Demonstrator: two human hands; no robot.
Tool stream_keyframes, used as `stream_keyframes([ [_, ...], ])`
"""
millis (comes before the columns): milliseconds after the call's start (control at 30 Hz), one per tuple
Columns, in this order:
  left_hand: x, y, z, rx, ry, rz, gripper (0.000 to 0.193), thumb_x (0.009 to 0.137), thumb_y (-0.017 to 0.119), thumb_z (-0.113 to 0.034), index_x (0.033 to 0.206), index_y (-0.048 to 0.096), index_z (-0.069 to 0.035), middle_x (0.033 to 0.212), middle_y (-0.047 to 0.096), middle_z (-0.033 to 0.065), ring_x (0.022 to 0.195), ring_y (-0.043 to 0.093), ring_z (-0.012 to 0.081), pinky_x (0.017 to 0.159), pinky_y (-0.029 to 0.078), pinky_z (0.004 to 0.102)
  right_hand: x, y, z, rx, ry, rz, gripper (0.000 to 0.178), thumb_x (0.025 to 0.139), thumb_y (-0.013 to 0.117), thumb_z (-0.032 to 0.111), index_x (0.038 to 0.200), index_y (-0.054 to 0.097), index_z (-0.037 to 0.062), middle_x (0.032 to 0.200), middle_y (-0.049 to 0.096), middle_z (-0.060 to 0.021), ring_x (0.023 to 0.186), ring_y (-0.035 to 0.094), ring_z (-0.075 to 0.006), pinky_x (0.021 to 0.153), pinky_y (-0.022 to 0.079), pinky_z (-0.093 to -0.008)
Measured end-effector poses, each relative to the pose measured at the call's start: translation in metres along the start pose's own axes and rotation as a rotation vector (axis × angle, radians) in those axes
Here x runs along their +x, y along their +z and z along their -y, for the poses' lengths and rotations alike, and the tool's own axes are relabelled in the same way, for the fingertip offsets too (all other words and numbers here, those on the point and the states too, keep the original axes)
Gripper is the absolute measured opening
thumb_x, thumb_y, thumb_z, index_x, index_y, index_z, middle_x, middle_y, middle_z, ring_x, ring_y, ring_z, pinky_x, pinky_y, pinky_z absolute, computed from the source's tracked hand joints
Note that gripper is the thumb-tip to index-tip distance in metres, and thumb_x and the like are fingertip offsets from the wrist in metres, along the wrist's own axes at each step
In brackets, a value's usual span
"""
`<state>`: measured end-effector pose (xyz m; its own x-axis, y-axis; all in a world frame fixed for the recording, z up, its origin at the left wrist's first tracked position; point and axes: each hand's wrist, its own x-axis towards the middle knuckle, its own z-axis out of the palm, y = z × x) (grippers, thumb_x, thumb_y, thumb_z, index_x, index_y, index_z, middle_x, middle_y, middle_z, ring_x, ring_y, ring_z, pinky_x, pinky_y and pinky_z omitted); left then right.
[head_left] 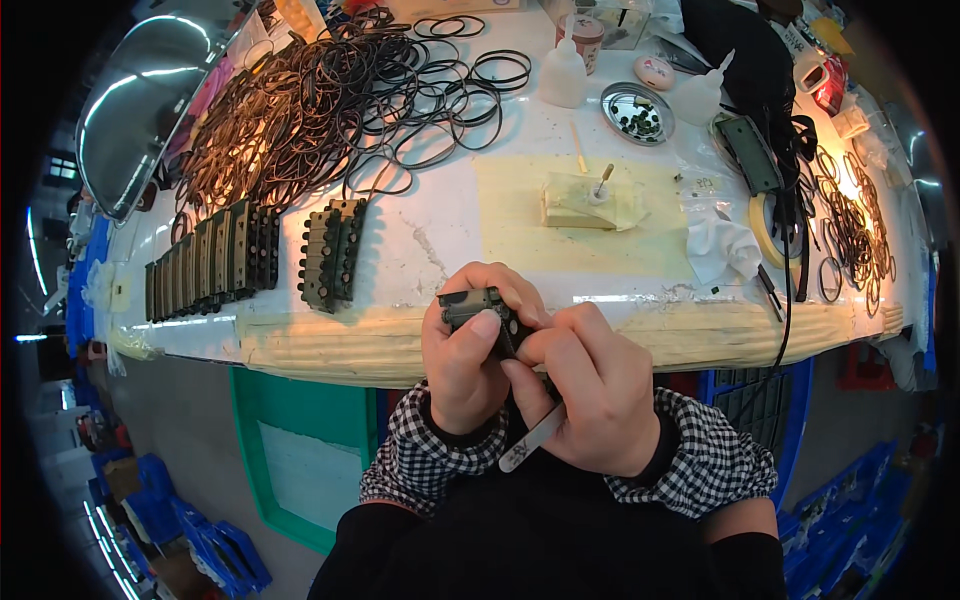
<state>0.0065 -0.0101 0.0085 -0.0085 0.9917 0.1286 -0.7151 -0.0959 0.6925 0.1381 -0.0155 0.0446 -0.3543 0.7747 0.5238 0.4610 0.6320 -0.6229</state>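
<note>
Just in front of the table's padded edge, my left hand (470,345) is closed around a small dark green and black block-shaped part (470,304) with round black knobs, like the ones lying on the table. My right hand (590,390) is pressed up against the part's right side, its fingertips pinched together there. A flat silver metal tool (532,438) with a rounded end, perhaps tweezers, sticks out below the right palm; the fingers hide its other end. What the right fingertips touch on the part is mostly covered.
Several matching parts (215,255) stand in a row at left, with more (333,252) beside them. Black rubber rings (300,110) lie heaped behind. A round metal dish (638,112), a white squeeze bottle (563,75) and a yellowish block (580,203) sit farther back. Below is a green tray (310,470).
</note>
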Motion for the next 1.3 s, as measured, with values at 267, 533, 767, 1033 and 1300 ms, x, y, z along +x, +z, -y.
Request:
stream_keyframes([
  [267, 0.004, -0.005, -0.004, -0.267, -0.124, 0.025, 0.026, 0.085, 0.06, -0.027, 0.093, 0.051, -0.004, 0.083, 0.053, 0.0091, 0.078, 0.056, 0.0199, 0.073, 0.052, 0.0349, -0.008, -0.013, -0.005, 0.078, -0.084, 0.175, 0.026, 0.069, 0.081, 0.021, 0.083, 0.064, 0.0071, 0.076, 0.051, -0.0058, 0.058, 0.056, -0.019, 0.049, 0.046, -0.0295],
  [533, 0.006, -0.011, -0.001, -0.326, -0.137, 0.044, 0.025, 0.088, 0.054, -0.029, 0.093, 0.052, -0.005, 0.082, 0.054, 0.0077, 0.078, 0.056, 0.0209, 0.072, 0.051, 0.0346, -0.021, -0.018, -0.023, 0.025, -0.241, 0.058, 0.029, 0.068, 0.073, 0.012, 0.096, 0.07, 0.0093, 0.084, 0.059, -0.0011, 0.053, 0.051, -0.0118, 0.045, 0.042, -0.0248],
  [767, 0.006, -0.011, 0.001, -0.393, -0.168, 0.059, 0.025, 0.089, 0.054, -0.03, 0.093, 0.053, -0.006, 0.082, 0.054, 0.007, 0.079, 0.055, 0.0206, 0.073, 0.052, 0.0344, -0.017, -0.027, -0.01, -0.078, -0.268, 0.052, 0.031, 0.065, 0.076, 0.007, 0.095, 0.072, 0.01, 0.081, 0.06, -0.001, 0.053, 0.051, -0.0116, 0.046, 0.039, -0.0238],
  [1033, 0.006, -0.014, 0.0, -0.464, -0.166, 0.066, 0.025, 0.088, 0.054, -0.031, 0.093, 0.053, -0.007, 0.083, 0.055, 0.0057, 0.083, 0.054, 0.0198, 0.081, 0.055, 0.036, -0.021, -0.024, -0.018, -0.153, -0.284, 0.02, 0.03, 0.067, 0.068, 0.01, 0.097, 0.071, 0.0086, 0.086, 0.061, -0.0003, 0.053, 0.05, -0.0096, 0.047, 0.04, -0.0231],
  [1300, 0.006, -0.014, -0.001, -0.431, -0.217, -0.016, 0.024, 0.088, 0.054, -0.031, 0.095, 0.053, -0.009, 0.084, 0.054, 0.0042, 0.086, 0.053, 0.0191, 0.084, 0.054, 0.0378, -0.018, -0.026, -0.029, 0.078, -0.145, 0.084, 0.025, 0.067, 0.071, 0.006, 0.092, 0.07, 0.0076, 0.086, 0.063, -0.0029, 0.055, 0.057, -0.0149, 0.046, 0.042, -0.0265],
])
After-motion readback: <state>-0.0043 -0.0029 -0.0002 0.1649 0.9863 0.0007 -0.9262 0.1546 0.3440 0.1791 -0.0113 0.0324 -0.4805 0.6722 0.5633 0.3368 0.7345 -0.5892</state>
